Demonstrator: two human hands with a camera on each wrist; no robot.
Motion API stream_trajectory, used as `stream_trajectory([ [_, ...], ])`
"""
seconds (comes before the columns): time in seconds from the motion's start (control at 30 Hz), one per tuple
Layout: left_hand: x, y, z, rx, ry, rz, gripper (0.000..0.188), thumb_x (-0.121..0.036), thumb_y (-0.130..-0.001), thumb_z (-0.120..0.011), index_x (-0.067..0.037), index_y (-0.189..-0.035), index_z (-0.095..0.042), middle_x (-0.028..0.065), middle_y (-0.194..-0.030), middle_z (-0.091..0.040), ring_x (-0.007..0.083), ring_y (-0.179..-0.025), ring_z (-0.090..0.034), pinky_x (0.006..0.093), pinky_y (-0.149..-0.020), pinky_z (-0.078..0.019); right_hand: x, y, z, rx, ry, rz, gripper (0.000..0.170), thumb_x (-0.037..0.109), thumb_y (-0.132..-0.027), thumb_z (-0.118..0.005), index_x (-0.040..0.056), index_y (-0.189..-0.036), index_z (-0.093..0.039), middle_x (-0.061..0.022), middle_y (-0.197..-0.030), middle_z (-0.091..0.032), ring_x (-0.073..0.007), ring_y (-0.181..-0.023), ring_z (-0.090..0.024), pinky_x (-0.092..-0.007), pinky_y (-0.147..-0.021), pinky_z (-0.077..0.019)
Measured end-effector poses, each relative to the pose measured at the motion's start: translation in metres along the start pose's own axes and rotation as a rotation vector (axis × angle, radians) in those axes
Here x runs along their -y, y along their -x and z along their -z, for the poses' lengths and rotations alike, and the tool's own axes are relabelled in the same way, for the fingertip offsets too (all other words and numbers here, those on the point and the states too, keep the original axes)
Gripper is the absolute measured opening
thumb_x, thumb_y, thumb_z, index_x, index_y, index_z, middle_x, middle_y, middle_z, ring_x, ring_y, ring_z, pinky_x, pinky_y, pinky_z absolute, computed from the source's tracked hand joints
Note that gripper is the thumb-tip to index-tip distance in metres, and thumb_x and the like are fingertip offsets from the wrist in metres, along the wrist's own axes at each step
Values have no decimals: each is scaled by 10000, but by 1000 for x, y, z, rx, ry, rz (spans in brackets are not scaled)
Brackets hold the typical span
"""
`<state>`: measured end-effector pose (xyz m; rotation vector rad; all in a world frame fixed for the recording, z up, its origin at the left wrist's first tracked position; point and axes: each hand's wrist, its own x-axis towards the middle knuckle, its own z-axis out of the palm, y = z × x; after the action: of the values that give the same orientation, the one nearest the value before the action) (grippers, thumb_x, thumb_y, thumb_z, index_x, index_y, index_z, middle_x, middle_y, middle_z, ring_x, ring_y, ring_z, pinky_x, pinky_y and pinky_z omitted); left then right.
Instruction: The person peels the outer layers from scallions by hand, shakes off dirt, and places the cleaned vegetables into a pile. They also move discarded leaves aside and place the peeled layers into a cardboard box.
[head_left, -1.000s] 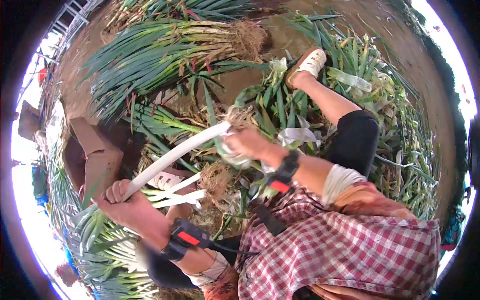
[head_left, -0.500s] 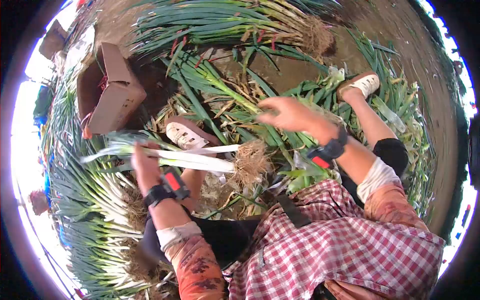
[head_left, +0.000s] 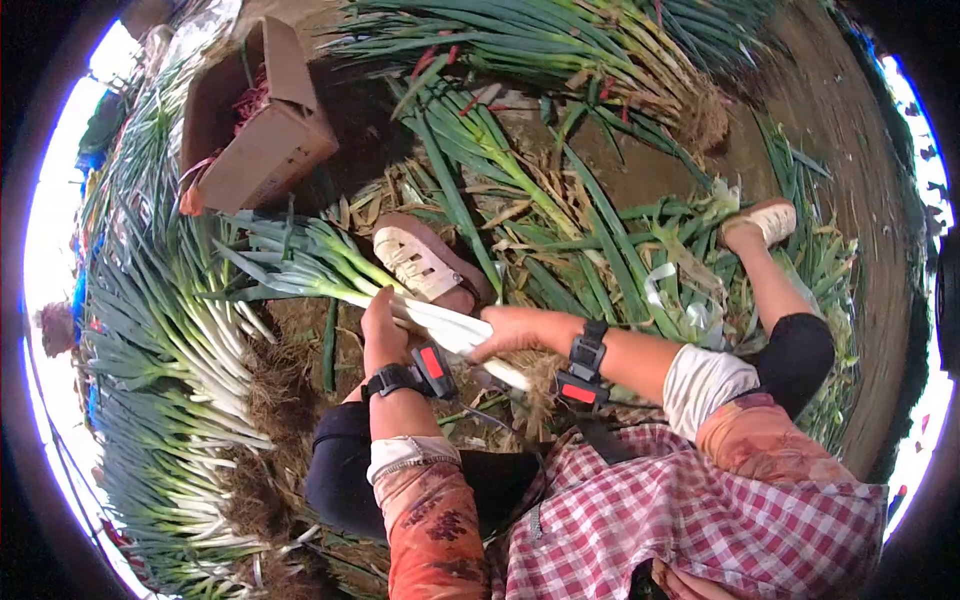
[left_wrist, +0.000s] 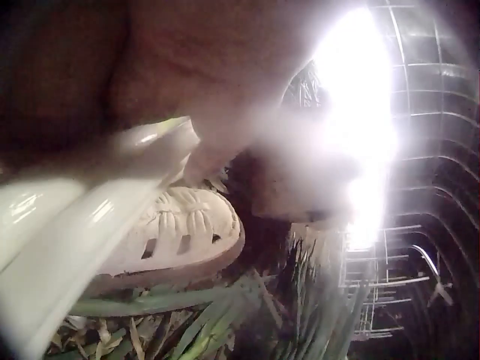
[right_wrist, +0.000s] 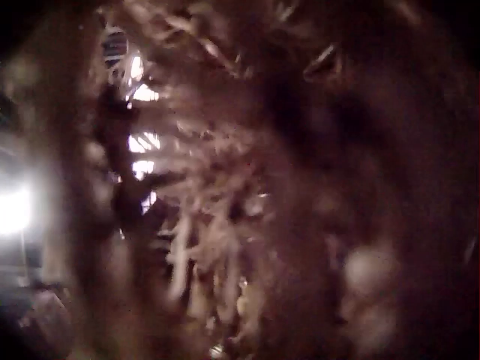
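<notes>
A small bunch of scallions (head_left: 445, 322) with thick white stalks lies across both hands in the head view, green tops to the left and roots to the right. My left hand (head_left: 383, 330) grips it where white turns to green. Nearer the root end, my right hand (head_left: 515, 330) grips the white stalks, its fingers partly hidden. In the left wrist view, the white stalks (left_wrist: 75, 240) pass below the blurred left hand (left_wrist: 202, 67). Dark, tangled roots (right_wrist: 210, 202) fill much of the right wrist view.
Rows of scallions (head_left: 190, 350) lie along the left, roots inward. A cardboard box (head_left: 265, 150) with red strips stands at upper left. A large pile (head_left: 600, 50) lies at the top. Loose leaves (head_left: 600, 250) cover the ground between the shoes (head_left: 415, 262).
One second ago the right hand held the root end of a stalk; half a second ago it was off the bunch. Now it grips the bunch beside the left hand. The head view has shifted.
</notes>
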<state>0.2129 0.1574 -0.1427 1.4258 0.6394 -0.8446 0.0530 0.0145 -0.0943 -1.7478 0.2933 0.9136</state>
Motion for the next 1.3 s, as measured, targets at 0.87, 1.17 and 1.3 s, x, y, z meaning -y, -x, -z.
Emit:
stream_trajectory([
  [0.87,19,32,-11,376,654,-88,351,-206,-679,-598,3,-930,-470,134,-792,-565,275,-699,-565,392,-671,-489,12,95,-13,-133,-357,155,586,444,-810,-496,-63,-1104,-469,-117,-1042,-539,-170,-938,-490,-286,-837,-371],
  [1.17,-25,167,-26,283,476,-512,322,-79,-704,-549,2,-988,-420,60,-741,-507,148,-586,-520,253,-522,-455,21,171,-23,10,-592,228,626,303,-695,-641,-50,-1168,-434,-102,-1044,-552,-145,-916,-525,-270,-832,-397],
  [1.3,-64,208,-2,261,517,-749,400,-86,-688,-579,-15,-1039,-399,47,-782,-497,130,-656,-519,250,-588,-444,47,169,-18,36,-454,201,553,187,-698,-627,-3,-1184,-445,-69,-1067,-547,-146,-938,-519,-274,-844,-393],
])
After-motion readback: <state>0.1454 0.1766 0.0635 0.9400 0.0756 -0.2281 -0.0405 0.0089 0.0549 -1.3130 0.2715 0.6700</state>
